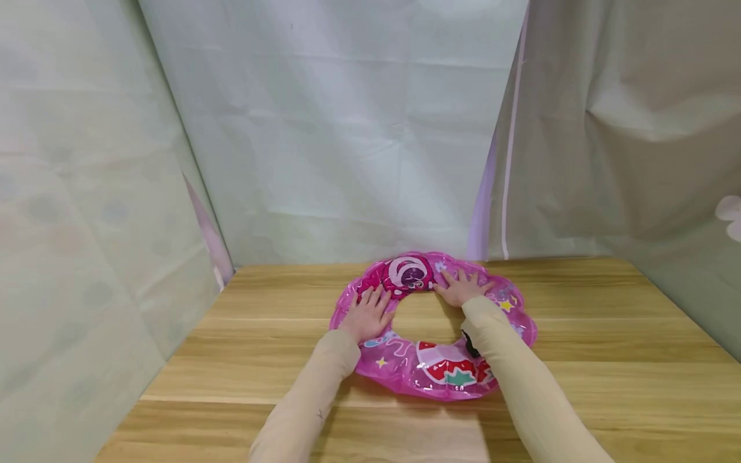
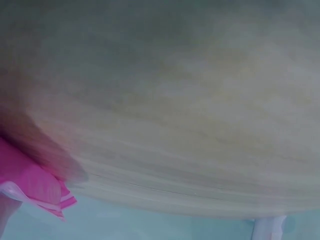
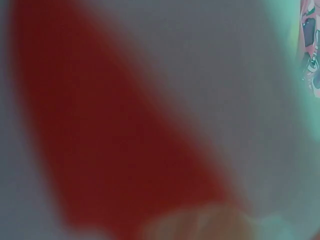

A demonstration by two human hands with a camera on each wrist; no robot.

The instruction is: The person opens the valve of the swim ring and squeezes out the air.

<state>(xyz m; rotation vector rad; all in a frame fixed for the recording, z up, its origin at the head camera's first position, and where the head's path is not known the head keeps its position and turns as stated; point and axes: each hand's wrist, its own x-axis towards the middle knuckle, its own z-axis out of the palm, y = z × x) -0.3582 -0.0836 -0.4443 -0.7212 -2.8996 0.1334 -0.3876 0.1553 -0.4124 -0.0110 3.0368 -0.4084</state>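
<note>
A pink inflatable swim ring (image 1: 399, 370), printed with a cartoon face, stars and a red-and-green pattern, lies flat on the wooden table in the head view. On its left side rests my left hand (image 1: 367, 315), fingers spread and straight. My right hand (image 1: 461, 289) lies with spread fingers on the far right part of the ring, near its inner edge. Only a pink corner of the ring (image 2: 35, 180) enters the left wrist view. The right wrist view is mostly filled by a blurred red patch, with a bit of cartoon print (image 3: 311, 45) at upper right.
The wooden table (image 1: 608, 360) reaches back to a hanging pale curtain (image 1: 347, 141). More sheeting (image 1: 87, 193) hangs along the left, and a greyer curtain (image 1: 608, 128) covers the right. A small dark object (image 1: 470, 344) sits under my right wrist.
</note>
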